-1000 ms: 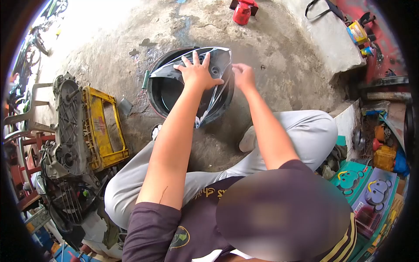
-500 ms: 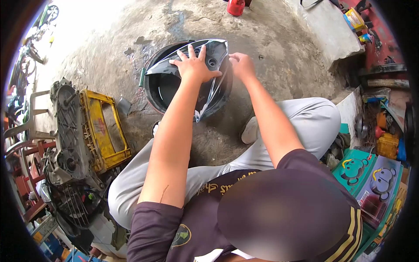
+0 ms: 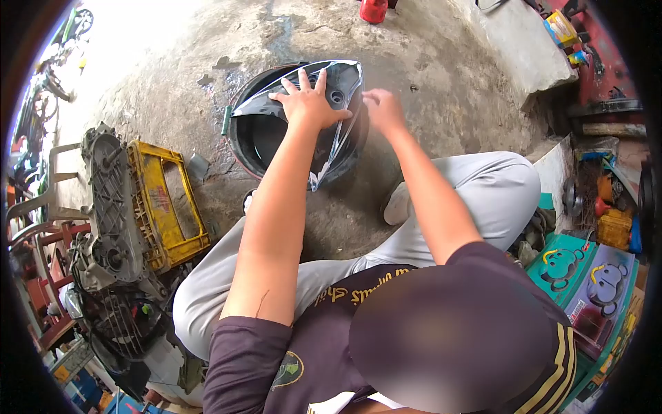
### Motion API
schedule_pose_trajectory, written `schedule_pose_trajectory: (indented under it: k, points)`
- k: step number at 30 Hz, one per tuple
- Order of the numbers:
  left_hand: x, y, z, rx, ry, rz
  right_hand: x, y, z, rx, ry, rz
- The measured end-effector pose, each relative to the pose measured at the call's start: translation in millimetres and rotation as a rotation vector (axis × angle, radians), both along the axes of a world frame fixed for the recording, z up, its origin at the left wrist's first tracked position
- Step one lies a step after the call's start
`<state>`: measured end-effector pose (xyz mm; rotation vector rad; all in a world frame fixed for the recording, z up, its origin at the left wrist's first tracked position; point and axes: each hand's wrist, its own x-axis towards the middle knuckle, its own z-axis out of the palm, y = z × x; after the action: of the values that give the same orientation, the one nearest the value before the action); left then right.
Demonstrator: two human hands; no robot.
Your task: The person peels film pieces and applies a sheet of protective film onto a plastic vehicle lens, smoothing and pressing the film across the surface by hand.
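A glossy, dark, pointed panel point(image 3: 329, 141), like a motorcycle body cover, lies across a round black basin point(image 3: 241, 148) on the floor. Its edges are pale and a round hole shows near its upper right. My left hand point(image 3: 307, 105) rests on the panel's top with fingers spread flat. Just beyond the panel's right edge is my right hand point(image 3: 385, 112), fingers curled in and slightly blurred. Whether it pinches anything there is too small to make out. Dark water or shadow fills the basin under the panel.
A yellow crate point(image 3: 165, 207) and a grey metal engine casing point(image 3: 107, 200) stand on the left. At the upper edge sits a red container point(image 3: 373, 10). Green and purple boxes point(image 3: 562, 265) lie at the right, below a concrete block point(image 3: 517, 52).
The view has shifted very slightly. My right hand has moved a little at the panel's right edge, while my left hand stays spread on the panel.
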<state>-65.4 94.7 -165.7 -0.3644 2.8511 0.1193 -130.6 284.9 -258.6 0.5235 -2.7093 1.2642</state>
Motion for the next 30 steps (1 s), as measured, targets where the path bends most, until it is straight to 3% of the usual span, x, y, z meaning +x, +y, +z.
schedule_pose_trajectory:
  k: [3, 5, 9, 13, 15, 18, 21, 27, 29, 30]
  points:
    - [0, 0, -1, -0.009, 0.007, -0.006, 12, -2, 5, 0.026, -0.122, -0.029]
    - [0, -2, -4, -0.019, -0.003, -0.009, -8, -5, -18, -0.108, -0.018, -0.051]
    - [-2, 0, -2, 0.002, -0.003, -0.008, -24, -13, 11, 0.039, -0.190, -0.111]
    - [-2, 1, 1, 0.012, -0.013, 0.010, 10, -9, 5, -0.014, -0.039, -0.058]
    - [0, 1, 3, -0.003, -0.011, 0.004, 15, -8, 9, 0.023, -0.115, -0.071]
    - [-1, 1, 1, -0.010, -0.001, -0.003, -11, -12, -10, -0.167, -0.146, -0.110]
    - [-2, 0, -2, -0.002, -0.006, -0.002, -37, -16, 0, -0.114, -0.261, -0.116]
    - [-2, 2, 1, -0.013, -0.022, 0.006, -6, -4, -1, -0.016, -0.245, -0.082]
    - [-3, 0, -2, -0.014, -0.017, 0.005, -13, -5, -12, -0.043, -0.118, -0.055]
    - [-3, 0, -4, -0.022, -0.005, -0.008, -21, -7, -10, -0.099, -0.190, -0.061]
